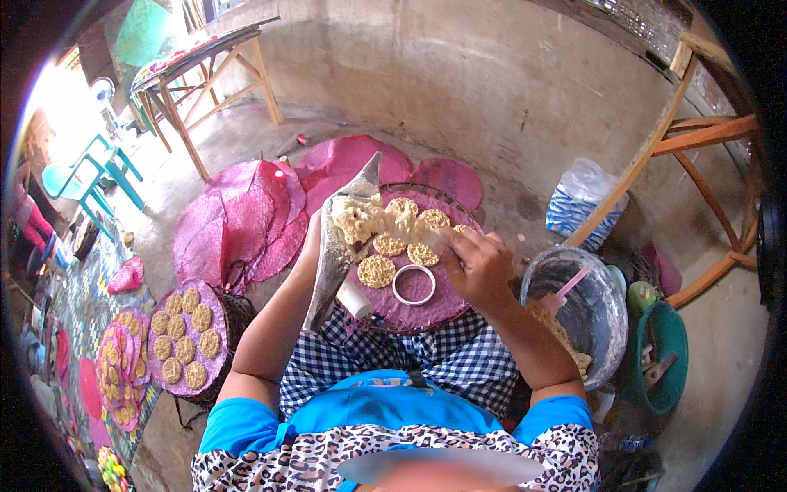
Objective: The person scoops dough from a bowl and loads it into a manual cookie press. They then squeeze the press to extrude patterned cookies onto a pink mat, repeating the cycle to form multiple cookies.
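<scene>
My left hand (pixel 315 232) grips a grey, worn wooden tool (pixel 335 267) with pointed ends, tilted over my lap. A lump of pale dough (pixel 356 220) clings to its face, and a blurred stretch of dough reaches towards my right hand (pixel 482 263). The right fingers are curled at the end of that dough; blur hides whether they grip it. Below is a round tray covered with pink mesh (pixel 442 301), resting at my lap. Several round noodle-like dough cakes (pixel 376 271) and a white ring (pixel 414 285) lie on it. A white cylinder (pixel 355 300) is beside the tool's lower end.
To my right stand a grey basin (pixel 605 332) with dough and a pink-handled utensil, and a green bucket (pixel 676 363). Pink mesh rounds (pixel 215 227) cover floor ahead. At left, another tray (pixel 203 375) bears dough cakes. A wooden frame (pixel 627 197) leans right; a table (pixel 215 46) stands behind.
</scene>
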`<action>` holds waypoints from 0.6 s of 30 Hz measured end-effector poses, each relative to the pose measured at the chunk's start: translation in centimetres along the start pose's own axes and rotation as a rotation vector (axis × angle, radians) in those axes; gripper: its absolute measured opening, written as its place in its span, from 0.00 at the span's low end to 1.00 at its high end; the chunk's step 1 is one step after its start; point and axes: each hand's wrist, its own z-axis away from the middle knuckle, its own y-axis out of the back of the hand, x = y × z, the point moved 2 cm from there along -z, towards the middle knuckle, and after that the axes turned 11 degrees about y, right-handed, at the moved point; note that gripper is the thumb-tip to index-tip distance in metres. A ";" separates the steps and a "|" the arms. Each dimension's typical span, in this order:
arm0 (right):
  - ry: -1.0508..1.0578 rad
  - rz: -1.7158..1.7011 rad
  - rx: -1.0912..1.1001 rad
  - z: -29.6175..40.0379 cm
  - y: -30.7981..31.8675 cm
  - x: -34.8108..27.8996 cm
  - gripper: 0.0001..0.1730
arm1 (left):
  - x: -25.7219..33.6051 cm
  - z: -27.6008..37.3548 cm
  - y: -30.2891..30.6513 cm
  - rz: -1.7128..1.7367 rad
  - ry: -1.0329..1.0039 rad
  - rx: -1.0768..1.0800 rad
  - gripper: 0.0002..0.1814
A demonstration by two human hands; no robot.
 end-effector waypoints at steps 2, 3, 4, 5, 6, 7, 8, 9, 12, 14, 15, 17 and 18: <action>-0.001 -0.037 -0.019 0.4 0.4 -0.2 0.12 | -0.3 -0.2 0.6 0.144 0.096 -0.028 0.13; 0.015 -0.067 0.003 0.6 0.7 -0.3 0.12 | -0.5 -0.5 0.9 0.229 0.141 -0.042 0.13; 0.039 -0.097 -0.021 0.7 0.9 -0.2 0.12 | -0.3 -0.2 1.6 0.249 0.132 -0.034 0.15; -0.013 -0.175 0.018 0.8 1.0 0.2 0.12 | 0.0 -0.4 1.8 0.039 0.037 -0.063 0.15; -0.058 -0.250 0.018 0.9 1.3 0.7 0.13 | 0.2 -0.3 2.1 -0.194 -0.036 -0.055 0.16; -0.091 -0.316 0.042 1.1 1.4 1.3 0.13 | 0.5 -0.4 2.1 -0.430 -0.110 -0.048 0.16; -0.288 -0.395 0.031 1.3 1.3 2.2 0.15 | 0.6 0.0 2.2 -0.033 0.011 -0.165 0.16; -0.293 -0.307 -0.009 1.4 1.4 2.7 0.14 | 0.8 0.1 2.1 -0.090 0.028 -0.139 0.16; -0.234 -0.140 -0.015 1.5 1.3 3.4 0.14 | 1.4 1.0 1.2 -0.259 0.092 -0.064 0.15; -0.196 -0.120 -0.001 1.7 1.5 3.4 0.14 | 1.9 1.3 0.4 -0.375 0.124 -0.016 0.15; -0.157 -0.126 -0.003 1.8 1.7 3.3 0.14 | 2.1 1.3 0.1 -0.397 0.164 0.013 0.14; -0.100 -0.225 -0.072 2.4 2.8 3.5 0.14 | 2.5 1.2 -0.3 -0.347 0.142 0.076 0.11; -0.073 -0.280 -0.070 2.9 3.9 3.6 0.14 | 2.7 1.1 -0.5 -0.262 0.059 0.051 0.09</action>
